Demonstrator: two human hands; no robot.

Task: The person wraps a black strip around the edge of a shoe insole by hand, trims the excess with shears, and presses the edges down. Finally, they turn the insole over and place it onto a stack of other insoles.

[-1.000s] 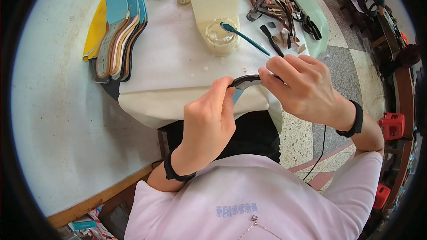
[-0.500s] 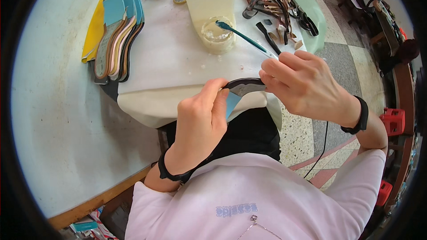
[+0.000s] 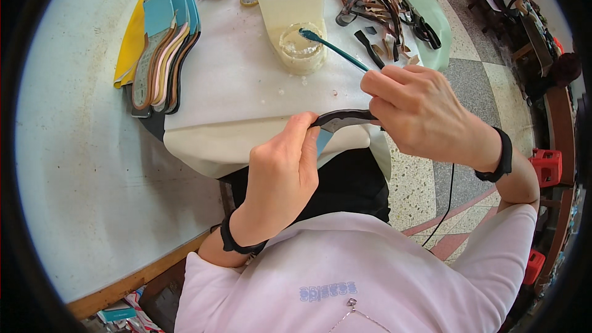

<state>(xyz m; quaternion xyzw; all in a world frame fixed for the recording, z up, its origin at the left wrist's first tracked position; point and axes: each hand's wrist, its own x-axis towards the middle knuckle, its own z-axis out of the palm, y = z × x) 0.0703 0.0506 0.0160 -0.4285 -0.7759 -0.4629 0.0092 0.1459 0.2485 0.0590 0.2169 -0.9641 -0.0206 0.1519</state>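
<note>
With our left hand [image 3: 282, 169] we pinch one end of a dark, curved strip [image 3: 345, 116], a blue flap [image 3: 322, 140] showing beneath it, by the near edge of the desk [image 3: 231, 65]. The strip's other end reaches our right hand [image 3: 422, 114], which is curled; we cannot tell whether it grips the strip or the teal stick [image 3: 343, 55] beside it. The stick's far end is at the pot [image 3: 302, 63], just in front of the jug [image 3: 290, 3]. Scraps [image 3: 379, 9] lie to the right, straps [image 3: 161, 68] to the left.
</note>
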